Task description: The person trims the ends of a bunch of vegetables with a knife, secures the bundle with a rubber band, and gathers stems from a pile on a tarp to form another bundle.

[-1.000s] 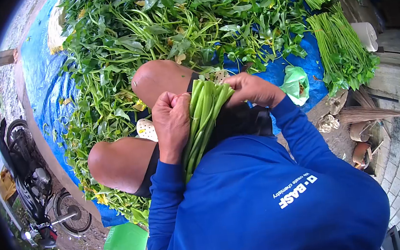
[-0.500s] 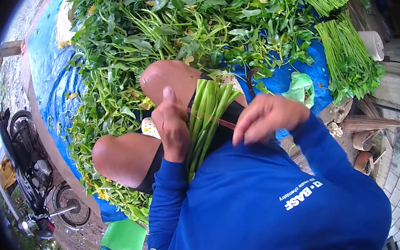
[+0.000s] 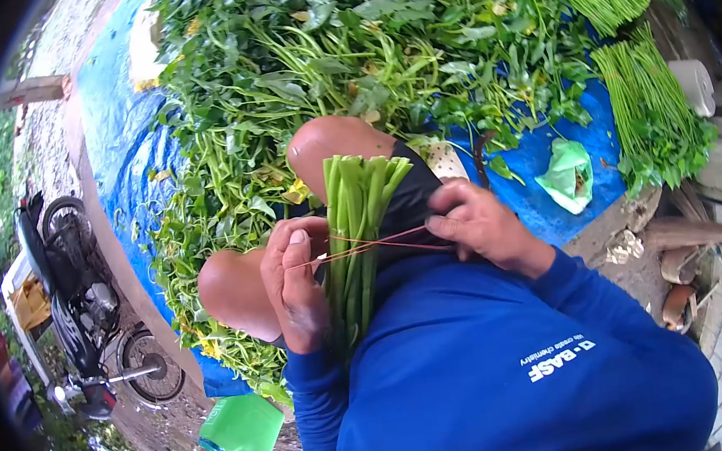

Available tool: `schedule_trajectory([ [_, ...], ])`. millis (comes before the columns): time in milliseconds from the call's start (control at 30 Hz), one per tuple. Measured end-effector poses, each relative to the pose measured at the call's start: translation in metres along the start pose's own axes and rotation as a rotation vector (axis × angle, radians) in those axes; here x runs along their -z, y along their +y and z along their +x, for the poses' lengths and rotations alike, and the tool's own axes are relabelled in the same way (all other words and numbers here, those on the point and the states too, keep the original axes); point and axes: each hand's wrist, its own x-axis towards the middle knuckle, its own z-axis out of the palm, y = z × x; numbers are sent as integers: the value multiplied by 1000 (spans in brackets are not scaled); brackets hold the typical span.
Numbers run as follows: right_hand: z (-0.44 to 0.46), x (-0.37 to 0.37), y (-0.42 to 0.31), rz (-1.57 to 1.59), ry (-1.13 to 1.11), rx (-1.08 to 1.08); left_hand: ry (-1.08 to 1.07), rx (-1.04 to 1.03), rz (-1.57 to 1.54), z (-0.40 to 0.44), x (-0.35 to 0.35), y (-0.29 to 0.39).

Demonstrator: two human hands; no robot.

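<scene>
A bundle of leafy-green stems (image 3: 357, 270), which looks like water spinach, stands with its cut ends up against my lap and shirt. Across its front runs a thin reddish rubber band (image 3: 380, 243), stretched sideways and crossing over itself. My left hand (image 3: 298, 276) is closed at the bundle's left side, with the band running to its thumb and fingers. To the right, apart from the stems, my right hand (image 3: 486, 223) pinches the other end of the band. The fingers behind the left thumb and the bundle's lower end are partly hidden.
Loose greens (image 3: 317, 54) are heaped on a blue tarp (image 3: 120, 154) before my knees. Tied bundles (image 3: 651, 98) lie at the right, near a pale green plastic bag (image 3: 567, 176). A green plastic container (image 3: 242, 432) and a motorcycle (image 3: 78, 299) are at the left.
My right hand has come up slightly and turned, pulling the band rightward. My left hand has lowered its raised thumb, and the band now crosses in front of the stems.
</scene>
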Motion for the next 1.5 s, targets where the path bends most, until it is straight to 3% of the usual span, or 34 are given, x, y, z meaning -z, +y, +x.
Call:
schedule_trajectory([
  [100, 9, 4, -21, 456, -298, -193, -94, 53, 43, 0, -7, 22],
  [267, 44, 34, -63, 585, -680, -246, -262, 119, 82, -6, -9, 62],
  [367, 85, 30, -28, 831, -915, -496, -243, 180, -108, -10, -9, 44],
  [433, 77, -16, -10, 708, -527, -434, -206, 204, -175, -8, -13, 36],
  [467, 93, -17, 27, 887, -804, -473, -250, 203, -281, -6, 0, 24],
  [567, 69, -53, -18, 1112, -540, -391, -561, 107, -57, -2, 11, -5],
  [633, 80, -26, -16, 870, -661, -132, -613, 336, -103, 1, 11, 0],
  [700, 89, 6, -28, 118, 45, 105, -562, 371, -11, 5, 16, -1],
  [767, 84, 34, -34, -138, 188, 385, -437, 345, 99, 4, 0, -4],
  [800, 74, 31, -45, -105, 131, 401, -416, 356, 146, 5, -6, -9],
  [900, 60, 15, -60, -625, 119, 827, -400, 280, 305, 7, -11, -30],
  [1033, 65, 12, -53, -1049, 123, 984, -360, 239, 432, 1, -16, -25],
  [1200, 62, 19, -20, -968, 143, 939, -354, 115, 549, -7, -12, -20],
  [1300, 72, 16, -21, -773, 51, 719, -390, 256, 797, -4, -21, -15],
  [1333, 74, 14, -30, -708, 50, 774, -393, 285, 798, -3, -22, -14],
  [1433, 73, 12, -56, -883, -40, 841, -373, 245, 804, -7, -22, -12],
  [1500, 74, 15, -57, -1047, -55, 1003, -358, 200, 765, -10, -20, -16],
])
